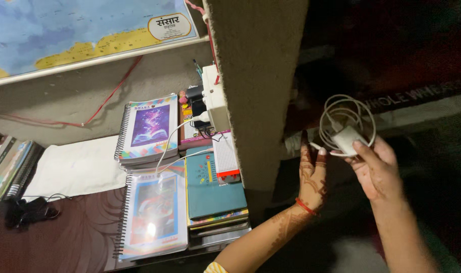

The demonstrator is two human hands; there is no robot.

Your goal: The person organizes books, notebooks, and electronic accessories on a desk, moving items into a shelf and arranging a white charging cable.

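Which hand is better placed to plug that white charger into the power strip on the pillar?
Probably the left hand: it is nearer the white power strip, only touching the cable. The right hand holds the white charger, farther right.

smooth white plastic charger (347, 139) — glossy notebook cover (152, 215), rough plaster pillar (255, 76)

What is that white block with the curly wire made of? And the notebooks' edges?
The white charger block in the right hand looks like smooth, matte hard plastic. Its coiled cable seems rubbery plastic, since it bends in soft loops; the left hand touches its end. The spiral notebooks look like glossy card covers, one shining with glare, bound by what is probably thin metal wire.
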